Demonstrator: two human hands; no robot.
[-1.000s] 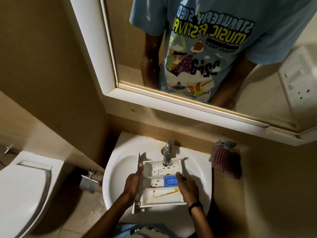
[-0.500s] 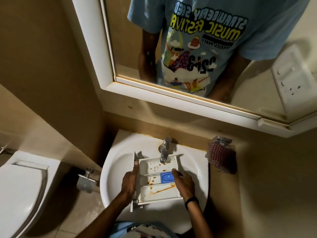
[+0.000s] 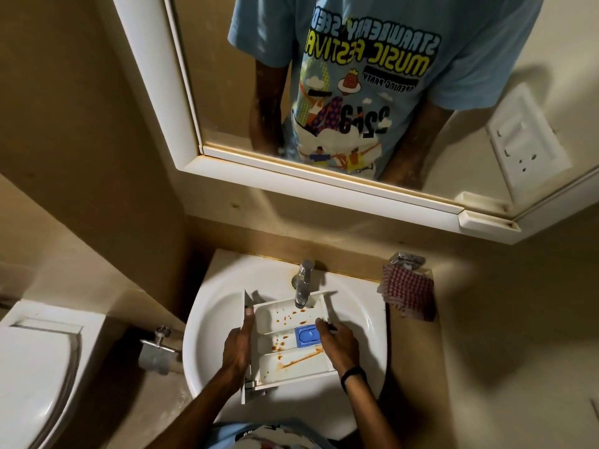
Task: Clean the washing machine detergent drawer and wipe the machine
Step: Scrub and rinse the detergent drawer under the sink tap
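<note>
A white detergent drawer [image 3: 275,322] with three compartments sits in the white sink [image 3: 220,306], under the tap [image 3: 303,283]. Orange-brown stains spot its compartments, and a blue insert [image 3: 306,335] sits in the middle one at the right. My left hand [image 3: 238,348] grips the drawer's left side, next to its front panel. My right hand [image 3: 340,346] holds the right side, fingers touching the edge beside the blue insert. No water runs from the tap.
A red-and-white checked cloth [image 3: 408,294] hangs on a wall hook right of the sink. A white toilet [image 3: 35,374] stands at the left, with a metal fitting [image 3: 157,351] on the wall between. A white-framed mirror [image 3: 324,176] hangs above.
The view has shifted slightly. Both hands still hold the drawer in the sink, and it stays under the tap.
</note>
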